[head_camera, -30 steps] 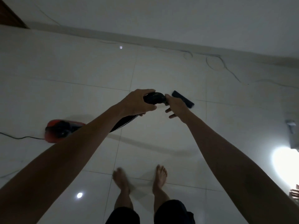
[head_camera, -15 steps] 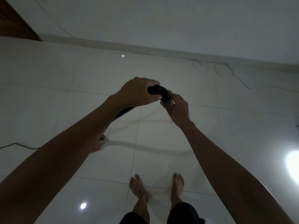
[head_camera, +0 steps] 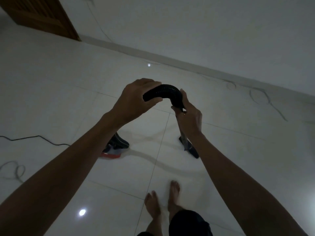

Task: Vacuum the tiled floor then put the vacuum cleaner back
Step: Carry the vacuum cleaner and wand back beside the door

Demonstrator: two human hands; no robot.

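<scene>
Both hands clamped on the vacuum hose, held up over the tiled floor.

The left hand [head_camera: 136,97] grips the black ribbed hose [head_camera: 163,92] at one side of its arch — the right hand [head_camera: 189,114] grips the other end where it joins the wand [head_camera: 183,135]. The hands sit apart, hose bent between them. The wand runs down to the floor nozzle [head_camera: 192,151], which rests on the tiled floor [head_camera: 68,92]. The red-based vacuum cleaner body [head_camera: 114,150] lies on the floor under the left forearm — a power cord [head_camera: 34,137] trails to the left. Bare feet [head_camera: 163,200] are on the tiles near the bottom edge.
</scene>
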